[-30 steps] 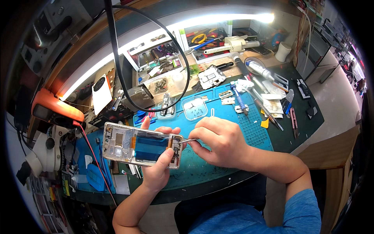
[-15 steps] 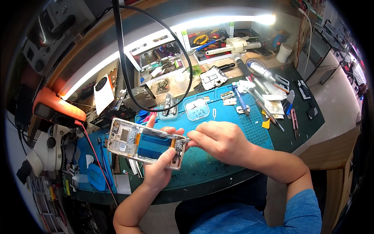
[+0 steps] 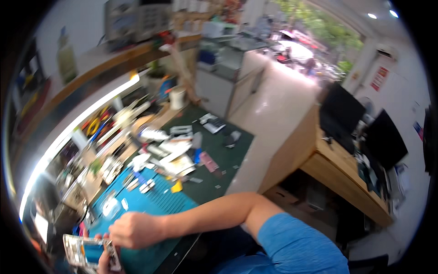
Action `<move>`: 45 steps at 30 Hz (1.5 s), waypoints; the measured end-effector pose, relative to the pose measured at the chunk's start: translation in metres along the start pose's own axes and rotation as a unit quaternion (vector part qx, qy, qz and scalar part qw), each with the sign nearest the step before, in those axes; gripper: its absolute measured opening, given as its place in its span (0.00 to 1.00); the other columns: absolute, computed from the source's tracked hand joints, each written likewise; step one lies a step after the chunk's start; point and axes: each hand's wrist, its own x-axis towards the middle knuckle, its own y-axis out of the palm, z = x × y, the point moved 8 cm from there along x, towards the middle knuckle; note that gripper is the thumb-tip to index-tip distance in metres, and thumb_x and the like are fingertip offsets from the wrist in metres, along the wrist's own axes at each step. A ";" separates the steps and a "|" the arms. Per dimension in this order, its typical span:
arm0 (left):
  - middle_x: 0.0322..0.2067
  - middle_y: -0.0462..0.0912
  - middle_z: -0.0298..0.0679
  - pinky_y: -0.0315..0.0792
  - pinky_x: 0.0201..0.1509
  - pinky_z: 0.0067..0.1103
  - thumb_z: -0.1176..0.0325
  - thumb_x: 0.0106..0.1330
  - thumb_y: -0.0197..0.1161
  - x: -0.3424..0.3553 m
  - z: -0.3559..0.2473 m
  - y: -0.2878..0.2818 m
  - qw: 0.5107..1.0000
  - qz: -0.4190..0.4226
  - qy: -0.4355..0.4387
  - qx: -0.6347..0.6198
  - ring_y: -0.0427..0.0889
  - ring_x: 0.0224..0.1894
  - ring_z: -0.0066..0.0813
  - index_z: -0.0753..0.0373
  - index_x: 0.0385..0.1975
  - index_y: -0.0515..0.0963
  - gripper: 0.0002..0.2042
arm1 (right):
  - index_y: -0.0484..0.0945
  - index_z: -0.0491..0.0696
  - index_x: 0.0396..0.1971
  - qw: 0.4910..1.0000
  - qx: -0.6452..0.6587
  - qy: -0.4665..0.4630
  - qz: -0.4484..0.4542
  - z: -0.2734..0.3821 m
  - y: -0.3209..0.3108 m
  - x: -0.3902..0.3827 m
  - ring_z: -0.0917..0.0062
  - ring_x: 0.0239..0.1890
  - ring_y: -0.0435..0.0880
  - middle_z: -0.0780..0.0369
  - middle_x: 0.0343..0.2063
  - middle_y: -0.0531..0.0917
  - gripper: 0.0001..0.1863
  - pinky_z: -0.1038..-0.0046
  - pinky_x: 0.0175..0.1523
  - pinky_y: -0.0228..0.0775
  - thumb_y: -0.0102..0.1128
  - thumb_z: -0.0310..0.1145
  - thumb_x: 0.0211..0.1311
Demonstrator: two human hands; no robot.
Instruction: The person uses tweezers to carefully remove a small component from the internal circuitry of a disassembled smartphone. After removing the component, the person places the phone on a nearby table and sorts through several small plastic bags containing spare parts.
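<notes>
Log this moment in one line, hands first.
left hand: holding phone frame | right hand: at frame's right end, grip unclear | nearby: blue mat | image: blurred

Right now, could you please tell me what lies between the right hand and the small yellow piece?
In the head view, the blue mat lies between the right hand and the small yellow piece, its ridged part nearer the piece.

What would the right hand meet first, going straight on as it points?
Probably the nearer end of the phone frame, though the left hand holding it sits close to that line; blur and unclear depth leave the order uncertain.
</notes>
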 end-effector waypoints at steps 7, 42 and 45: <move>0.53 0.79 0.49 0.66 0.68 0.32 0.72 0.72 0.57 0.011 0.015 -0.001 0.979 0.064 -0.011 0.194 0.77 0.56 0.37 0.78 0.53 0.75 0.16 | 0.76 0.43 0.26 0.998 -0.059 0.003 -0.002 0.003 -0.004 -0.018 0.74 0.25 0.76 0.63 0.23 0.72 0.07 0.72 0.26 0.64 0.58 0.32 0.57; 0.57 0.70 0.42 0.73 0.65 0.44 0.76 0.59 0.67 -0.011 0.003 0.056 0.989 0.093 -0.003 0.119 0.74 0.62 0.42 0.55 0.75 0.44 0.46 | 0.73 0.47 0.28 0.973 0.062 0.198 0.097 -0.015 0.011 -0.013 0.71 0.22 0.81 0.63 0.23 0.76 0.11 0.70 0.24 0.73 0.56 0.36 0.71; 0.58 0.69 0.42 0.74 0.64 0.43 0.75 0.59 0.68 -0.009 0.009 0.057 0.989 0.086 -0.013 0.117 0.73 0.63 0.42 0.53 0.75 0.43 0.48 | 0.74 0.47 0.27 0.967 0.083 0.218 0.099 -0.021 0.009 -0.017 0.67 0.20 0.79 0.61 0.22 0.75 0.10 0.68 0.24 0.73 0.60 0.33 0.68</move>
